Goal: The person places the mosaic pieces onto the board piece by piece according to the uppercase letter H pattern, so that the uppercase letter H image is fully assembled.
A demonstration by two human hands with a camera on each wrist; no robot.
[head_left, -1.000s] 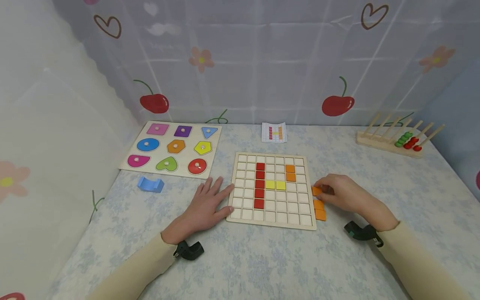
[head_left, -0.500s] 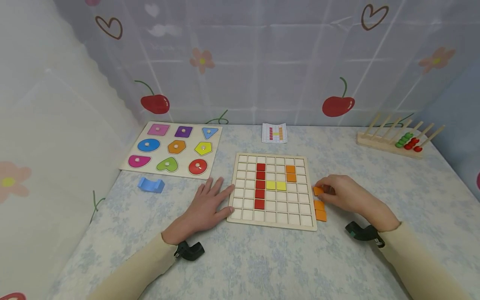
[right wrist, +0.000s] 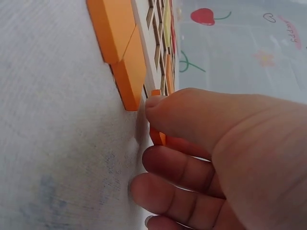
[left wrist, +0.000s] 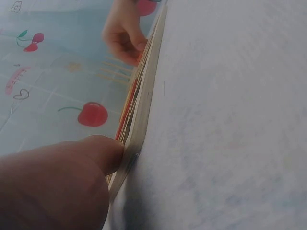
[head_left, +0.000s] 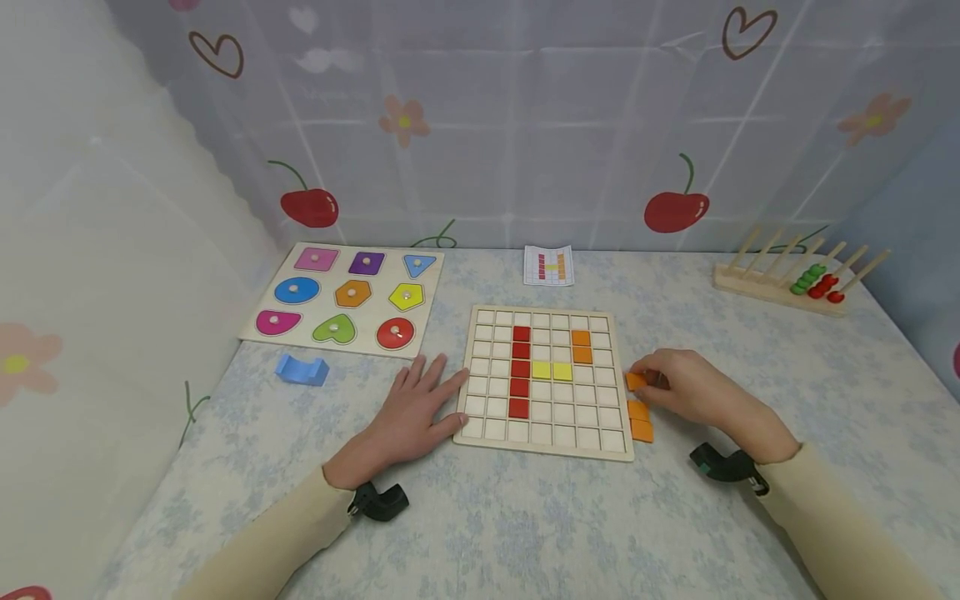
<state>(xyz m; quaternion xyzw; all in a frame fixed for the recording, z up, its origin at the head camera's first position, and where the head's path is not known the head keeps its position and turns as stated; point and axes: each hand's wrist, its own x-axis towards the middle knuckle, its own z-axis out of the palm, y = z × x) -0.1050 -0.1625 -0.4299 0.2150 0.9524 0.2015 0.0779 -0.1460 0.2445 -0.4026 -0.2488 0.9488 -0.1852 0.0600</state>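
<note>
Toward the middle of the table lies a square wooden grid board (head_left: pixel 542 431). A column of red tiles (head_left: pixel 520 369), two yellow tiles (head_left: pixel 551 371) and two orange tiles (head_left: pixel 581 347) sit in its cells. The left hand (head_left: pixel 408 414) rests flat at the board's left edge, fingers spread and straight, thumb on the rim. Off the right edge, the right hand (head_left: pixel 686 385) pinches an orange tile (right wrist: pixel 157 136) between thumb and fingers. Two loose orange tiles (head_left: pixel 640 421) lie just nearer than it, against the board's right side.
A small printed pattern card (head_left: pixel 548 266) lies beyond the board. At the back left is a shape puzzle board (head_left: pixel 345 304), with a blue block (head_left: pixel 302 370) in front. A wooden peg stand (head_left: pixel 780 287) with green and red beads stands back right.
The orange tile in the right hand is tilted slightly up from where it lay. Otherwise both hands and the board stay in place.
</note>
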